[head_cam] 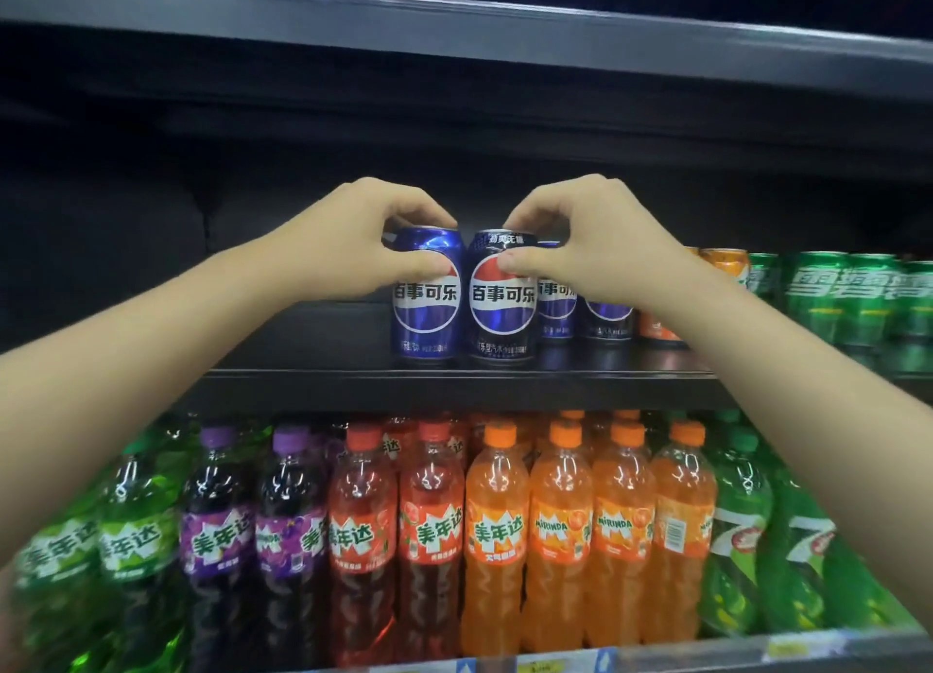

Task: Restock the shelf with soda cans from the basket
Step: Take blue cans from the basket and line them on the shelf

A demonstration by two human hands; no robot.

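Your left hand point(353, 238) grips a blue can point(426, 299) from above. Your fingers curl over the back of its top rim and your thumb point(429, 268) presses on the front, just above the round red, white and blue logo. Your right hand point(590, 238) grips a black can point(502, 299) the same way, with fingers bent over the top and the thumb pushed against the front near the top of its logo. Both cans stand upright on the dark shelf point(454, 377), close to its front edge, and they touch side by side between your 2 hands. Just to the right, behind your right hand, stand more blue cans point(555, 299), partly hidden by your wrist. Farther right are orange cans point(722, 261) and then green cans point(858, 293). The part of the shelf to the left of the blue can is dark. On the shelf below stand rows of bottles: green, purple, red, orange bottles point(560, 536) and green again on the right.
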